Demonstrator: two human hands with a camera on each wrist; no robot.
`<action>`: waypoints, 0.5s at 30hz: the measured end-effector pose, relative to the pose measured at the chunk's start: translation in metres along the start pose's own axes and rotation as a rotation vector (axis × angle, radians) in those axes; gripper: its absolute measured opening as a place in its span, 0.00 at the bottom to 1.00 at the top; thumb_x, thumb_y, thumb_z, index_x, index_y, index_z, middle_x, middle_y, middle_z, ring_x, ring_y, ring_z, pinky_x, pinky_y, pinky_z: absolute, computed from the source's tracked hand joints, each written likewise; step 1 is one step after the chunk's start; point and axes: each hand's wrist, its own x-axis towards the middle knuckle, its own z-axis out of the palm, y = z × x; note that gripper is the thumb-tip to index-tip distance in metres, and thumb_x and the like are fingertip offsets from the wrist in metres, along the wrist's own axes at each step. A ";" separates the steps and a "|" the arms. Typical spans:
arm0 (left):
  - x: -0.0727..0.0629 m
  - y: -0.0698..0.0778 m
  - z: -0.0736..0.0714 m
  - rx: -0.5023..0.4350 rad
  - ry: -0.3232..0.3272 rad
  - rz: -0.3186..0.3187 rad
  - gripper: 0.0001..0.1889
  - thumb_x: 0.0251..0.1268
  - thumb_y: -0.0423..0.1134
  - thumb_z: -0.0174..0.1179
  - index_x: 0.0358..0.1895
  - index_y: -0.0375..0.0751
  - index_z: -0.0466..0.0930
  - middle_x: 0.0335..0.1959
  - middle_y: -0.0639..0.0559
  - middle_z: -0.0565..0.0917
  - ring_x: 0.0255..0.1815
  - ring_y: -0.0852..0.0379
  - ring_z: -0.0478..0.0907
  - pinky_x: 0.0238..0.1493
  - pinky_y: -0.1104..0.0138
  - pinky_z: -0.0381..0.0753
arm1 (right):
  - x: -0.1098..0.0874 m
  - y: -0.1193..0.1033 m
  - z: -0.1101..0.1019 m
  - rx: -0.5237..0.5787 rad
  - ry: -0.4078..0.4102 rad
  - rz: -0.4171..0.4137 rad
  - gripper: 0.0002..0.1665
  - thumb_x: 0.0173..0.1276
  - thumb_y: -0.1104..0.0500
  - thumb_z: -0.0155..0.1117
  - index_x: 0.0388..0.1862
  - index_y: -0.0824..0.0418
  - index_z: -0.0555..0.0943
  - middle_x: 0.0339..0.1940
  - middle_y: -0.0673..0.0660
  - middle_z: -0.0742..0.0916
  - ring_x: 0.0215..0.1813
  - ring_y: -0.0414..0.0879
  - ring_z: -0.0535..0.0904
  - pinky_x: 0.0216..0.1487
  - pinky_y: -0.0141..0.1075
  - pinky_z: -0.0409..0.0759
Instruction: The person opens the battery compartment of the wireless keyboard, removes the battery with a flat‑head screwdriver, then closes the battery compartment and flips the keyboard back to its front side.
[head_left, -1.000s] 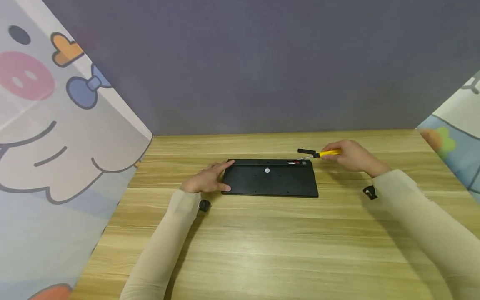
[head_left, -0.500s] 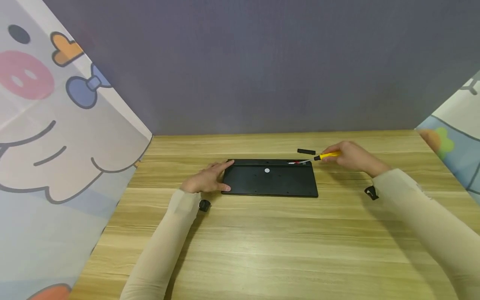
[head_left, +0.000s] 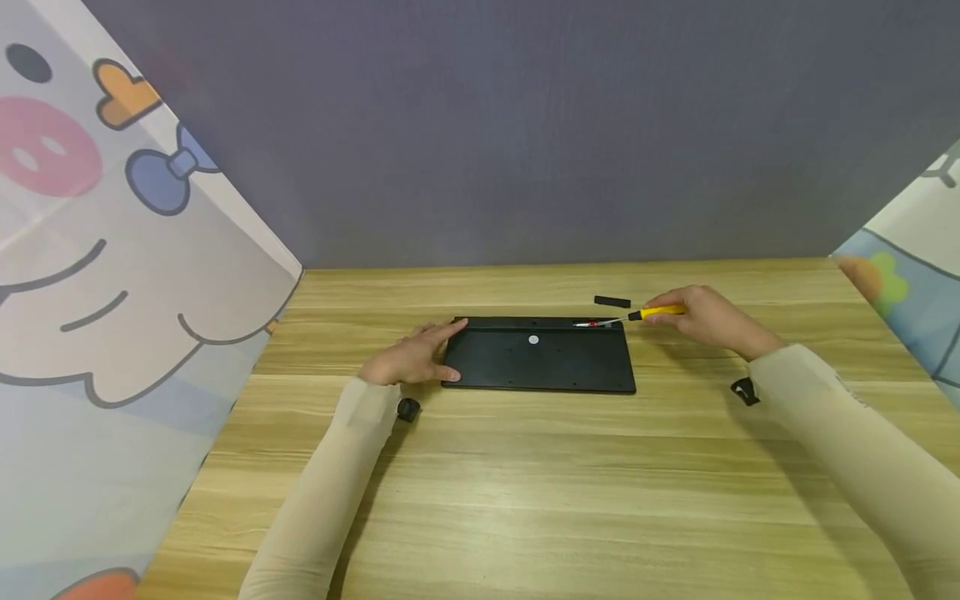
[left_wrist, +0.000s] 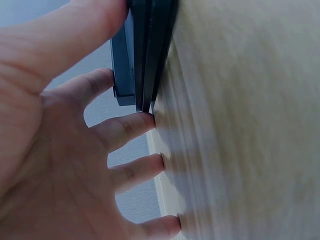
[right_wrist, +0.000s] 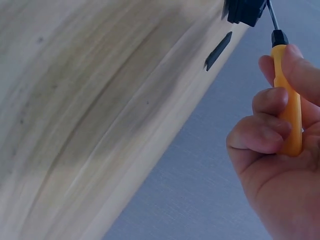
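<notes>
A black keyboard point(head_left: 540, 362) lies face down on the table, its underside up. My left hand point(head_left: 408, 358) rests at its left end with fingers spread; the left wrist view shows the thumb and index finger touching the keyboard edge point(left_wrist: 145, 55) and other fingertips on the table. In my right hand point(head_left: 708, 317) is a yellow-handled screwdriver point(right_wrist: 285, 90), gripped between thumb and curled fingers. Its metal tip reaches into a small slot near the keyboard's top right corner, at a red and silver battery point(head_left: 588, 324). Whether tip and battery touch is too small to tell.
A small black battery cover point(head_left: 612, 302) lies on the wooden table point(head_left: 525, 500) just behind the keyboard. A grey wall point(head_left: 555, 133) rises at the table's back edge. A cartoon-print panel point(head_left: 187, 333) stands along the left side.
The screwdriver has tilted lower and its tip has shifted slightly right within the slot, with its shaft moving clear of the battery cover. The left hand and keyboard stay put.
</notes>
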 end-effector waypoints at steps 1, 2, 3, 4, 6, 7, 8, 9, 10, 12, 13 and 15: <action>0.000 0.000 0.000 -0.002 0.002 0.001 0.49 0.58 0.53 0.65 0.76 0.62 0.41 0.76 0.50 0.48 0.74 0.41 0.39 0.65 0.39 0.44 | 0.000 0.000 0.000 0.001 0.001 0.001 0.20 0.69 0.53 0.60 0.53 0.64 0.82 0.51 0.66 0.82 0.55 0.64 0.75 0.52 0.58 0.72; 0.000 0.000 0.000 -0.004 0.003 -0.001 0.49 0.58 0.53 0.65 0.76 0.63 0.41 0.75 0.51 0.48 0.74 0.41 0.38 0.65 0.39 0.44 | 0.000 0.000 0.000 0.004 0.001 0.003 0.19 0.69 0.54 0.60 0.53 0.64 0.82 0.51 0.66 0.82 0.55 0.64 0.75 0.52 0.58 0.72; 0.000 0.000 0.000 -0.006 0.003 -0.001 0.49 0.57 0.53 0.65 0.76 0.63 0.41 0.75 0.51 0.48 0.74 0.41 0.38 0.66 0.39 0.44 | 0.000 0.000 0.001 0.007 0.002 0.004 0.19 0.69 0.54 0.60 0.53 0.64 0.82 0.51 0.66 0.82 0.55 0.64 0.75 0.51 0.58 0.72; 0.001 0.000 0.000 -0.008 0.002 -0.002 0.49 0.57 0.53 0.65 0.76 0.63 0.41 0.76 0.51 0.48 0.74 0.41 0.38 0.66 0.39 0.44 | 0.000 0.000 0.001 0.011 0.004 0.008 0.19 0.69 0.53 0.60 0.53 0.64 0.82 0.51 0.66 0.82 0.55 0.64 0.75 0.51 0.58 0.72; 0.000 0.000 0.000 -0.009 0.000 -0.002 0.49 0.58 0.53 0.65 0.76 0.63 0.41 0.76 0.51 0.48 0.74 0.41 0.38 0.65 0.39 0.44 | 0.000 0.000 0.001 0.019 0.007 0.012 0.19 0.69 0.54 0.61 0.53 0.64 0.82 0.51 0.66 0.82 0.55 0.63 0.76 0.51 0.58 0.72; 0.000 0.000 0.000 -0.010 0.001 -0.002 0.49 0.57 0.53 0.65 0.76 0.63 0.41 0.76 0.51 0.48 0.74 0.41 0.38 0.65 0.39 0.44 | 0.000 0.000 0.001 0.021 0.007 0.013 0.19 0.69 0.54 0.61 0.53 0.64 0.82 0.52 0.66 0.82 0.55 0.64 0.75 0.51 0.58 0.72; 0.000 0.000 0.000 -0.012 0.001 -0.002 0.49 0.57 0.53 0.65 0.76 0.63 0.41 0.76 0.51 0.48 0.74 0.41 0.38 0.65 0.38 0.44 | 0.000 0.000 0.001 0.023 0.010 0.017 0.19 0.68 0.54 0.61 0.53 0.63 0.82 0.52 0.66 0.82 0.55 0.63 0.76 0.51 0.58 0.72; 0.000 0.000 0.000 -0.012 0.001 0.001 0.49 0.58 0.52 0.65 0.76 0.62 0.41 0.76 0.50 0.48 0.74 0.41 0.38 0.65 0.38 0.44 | 0.000 0.000 0.001 0.025 0.012 0.016 0.19 0.68 0.54 0.62 0.53 0.63 0.82 0.52 0.66 0.82 0.55 0.63 0.75 0.51 0.58 0.72; 0.000 0.000 0.000 -0.012 0.003 0.003 0.49 0.58 0.52 0.66 0.76 0.62 0.41 0.76 0.50 0.47 0.74 0.41 0.38 0.65 0.38 0.44 | 0.000 0.001 0.001 0.026 0.012 0.017 0.19 0.68 0.54 0.62 0.53 0.63 0.82 0.52 0.66 0.82 0.55 0.63 0.75 0.51 0.58 0.72; 0.000 0.000 0.000 -0.014 0.004 0.002 0.49 0.57 0.52 0.66 0.76 0.62 0.41 0.76 0.50 0.47 0.74 0.41 0.39 0.65 0.38 0.44 | -0.001 0.001 0.001 0.027 0.013 0.013 0.19 0.68 0.54 0.62 0.53 0.63 0.82 0.52 0.66 0.82 0.55 0.63 0.75 0.51 0.58 0.72; 0.000 0.001 0.000 -0.014 0.004 0.000 0.49 0.57 0.52 0.66 0.76 0.62 0.41 0.76 0.50 0.47 0.74 0.41 0.39 0.65 0.38 0.44 | -0.001 0.002 0.002 0.027 0.013 0.009 0.19 0.68 0.54 0.61 0.53 0.64 0.82 0.52 0.66 0.82 0.54 0.64 0.75 0.51 0.58 0.72; 0.001 0.001 0.000 -0.012 0.003 -0.003 0.49 0.57 0.52 0.66 0.76 0.62 0.41 0.76 0.51 0.47 0.74 0.42 0.38 0.65 0.38 0.44 | -0.001 0.003 0.002 0.032 0.016 0.002 0.19 0.69 0.54 0.61 0.53 0.64 0.82 0.51 0.66 0.82 0.54 0.64 0.76 0.50 0.58 0.73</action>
